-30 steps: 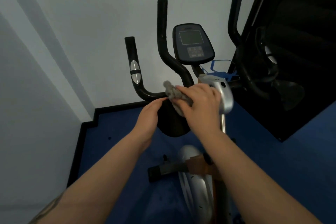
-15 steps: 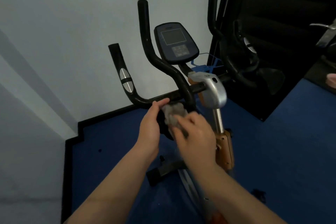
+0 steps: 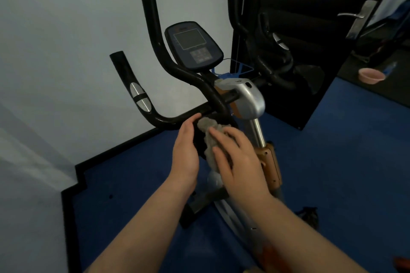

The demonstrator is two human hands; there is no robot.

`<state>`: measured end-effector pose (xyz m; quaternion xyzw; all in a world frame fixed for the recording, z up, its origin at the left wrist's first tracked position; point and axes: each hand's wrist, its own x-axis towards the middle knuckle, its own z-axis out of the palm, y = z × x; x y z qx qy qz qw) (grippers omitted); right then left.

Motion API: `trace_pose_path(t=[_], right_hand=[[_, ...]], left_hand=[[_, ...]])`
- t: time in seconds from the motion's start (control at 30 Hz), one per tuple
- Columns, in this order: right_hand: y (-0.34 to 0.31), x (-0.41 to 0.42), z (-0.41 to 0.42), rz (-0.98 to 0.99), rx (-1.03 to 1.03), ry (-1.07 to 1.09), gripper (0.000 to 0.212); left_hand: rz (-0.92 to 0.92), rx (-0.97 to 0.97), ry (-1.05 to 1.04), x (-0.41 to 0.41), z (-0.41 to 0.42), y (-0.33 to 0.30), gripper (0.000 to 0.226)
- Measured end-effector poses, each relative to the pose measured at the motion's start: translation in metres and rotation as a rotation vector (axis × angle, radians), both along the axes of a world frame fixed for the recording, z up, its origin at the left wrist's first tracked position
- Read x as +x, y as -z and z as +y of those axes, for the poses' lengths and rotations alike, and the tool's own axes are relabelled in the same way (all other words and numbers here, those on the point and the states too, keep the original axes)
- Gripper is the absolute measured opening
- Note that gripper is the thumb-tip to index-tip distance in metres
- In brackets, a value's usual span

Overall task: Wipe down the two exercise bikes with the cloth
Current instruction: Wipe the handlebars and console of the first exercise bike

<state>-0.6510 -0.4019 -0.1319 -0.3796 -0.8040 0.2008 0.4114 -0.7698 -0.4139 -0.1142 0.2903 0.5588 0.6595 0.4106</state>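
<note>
An exercise bike stands in front of me with black handlebars (image 3: 168, 118), a dark console (image 3: 193, 45) and a silver post cover (image 3: 249, 99). My right hand (image 3: 240, 158) holds a crumpled grey cloth (image 3: 207, 131) against the black pad just under the handlebar's middle. Its fingers lie over the cloth and part of the cloth hangs below them. My left hand (image 3: 185, 154) rests with straight fingers against the left side of the same pad, fingertips touching the bar. Only one bike is in view.
A white wall runs along the left and a blue carpet (image 3: 332, 162) covers the floor. A black door (image 3: 310, 29) with a metal handle (image 3: 359, 16) stands behind the right handlebar. A pink bowl (image 3: 371, 75) sits on the floor beyond it.
My right hand has carried the cloth down from the handlebar junction onto the black pad below. My left hand has stayed beside it on the pad's left side.
</note>
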Motion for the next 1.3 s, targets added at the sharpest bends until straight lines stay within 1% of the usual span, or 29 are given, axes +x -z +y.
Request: trace_pose_path(t=[0.1, 0.13, 0.23, 0.3, 0.37, 0.5, 0.57, 0.63, 0.7, 0.73, 0.83, 0.9, 0.93, 0.97, 1.03, 1.1, 1.17, 1.23, 1.3], right_hand=[[-0.02, -0.021, 0.019, -0.056, 0.036, 0.069, 0.036], [-0.024, -0.027, 0.022, -0.058, 0.02, 0.071, 0.036], [-0.017, -0.015, 0.012, 0.068, -0.153, -0.011, 0.035], [-0.009, -0.003, -0.007, 0.1, -0.197, -0.051, 0.035], [-0.011, -0.004, -0.008, 0.048, -0.14, -0.04, 0.035], [-0.033, -0.029, 0.024, -0.093, -0.012, 0.001, 0.033], [-0.033, -0.027, 0.023, -0.09, -0.03, -0.02, 0.034], [-0.026, -0.01, 0.013, -0.079, -0.094, -0.092, 0.037], [-0.022, 0.013, 0.011, -0.047, -0.15, -0.173, 0.036], [-0.024, 0.022, 0.016, 0.003, -0.16, -0.186, 0.035], [-0.037, 0.029, 0.042, 0.265, -0.145, -0.049, 0.033], [-0.043, 0.023, 0.052, 0.387, -0.246, -0.002, 0.032], [-0.041, 0.02, 0.052, 0.389, -0.298, -0.019, 0.033], [-0.036, 0.02, 0.047, 0.352, -0.321, -0.043, 0.035], [-0.023, 0.026, 0.034, 0.238, -0.292, -0.081, 0.039], [-0.017, 0.032, 0.031, 0.195, -0.238, -0.11, 0.04], [-0.025, 0.029, 0.047, 0.255, -0.229, -0.106, 0.033], [-0.041, 0.025, 0.073, 0.397, -0.32, -0.071, 0.028], [-0.053, 0.025, 0.099, 0.515, -0.398, -0.024, 0.025]], left_hand=[[-0.017, -0.019, 0.014, 0.0, 0.001, -0.002, 0.034], [-0.038, -0.034, 0.011, 0.0, 0.001, -0.003, 0.034], [-0.032, -0.058, 0.018, -0.003, 0.0, 0.001, 0.039], [0.021, -0.053, 0.016, -0.002, 0.001, 0.003, 0.041], [0.029, -0.04, -0.003, 0.002, 0.002, 0.003, 0.045], [-0.073, -0.045, -0.046, 0.006, 0.003, -0.001, 0.052], [-0.073, -0.055, -0.064, 0.006, 0.003, -0.002, 0.054], [-0.051, -0.06, -0.086, 0.004, 0.002, -0.004, 0.055], [-0.006, -0.076, -0.097, 0.003, 0.003, -0.009, 0.051], [0.025, -0.086, -0.093, 0.002, 0.005, -0.013, 0.047], [0.145, -0.115, -0.071, -0.001, 0.016, -0.028, 0.03], [0.239, -0.143, -0.067, -0.001, 0.026, -0.034, 0.027], [0.294, -0.161, -0.075, 0.001, 0.03, -0.034, 0.026], [0.374, -0.179, -0.093, 0.002, 0.033, -0.032, 0.025], [0.554, -0.194, -0.133, 0.004, 0.034, -0.024, 0.024], [0.653, -0.184, -0.167, 0.005, 0.032, -0.017, 0.023], [0.704, -0.175, -0.178, 0.005, 0.03, -0.014, 0.022], [0.743, -0.188, -0.181, 0.004, 0.03, -0.013, 0.023], [0.732, -0.202, -0.172, 0.004, 0.031, -0.014, 0.023]])
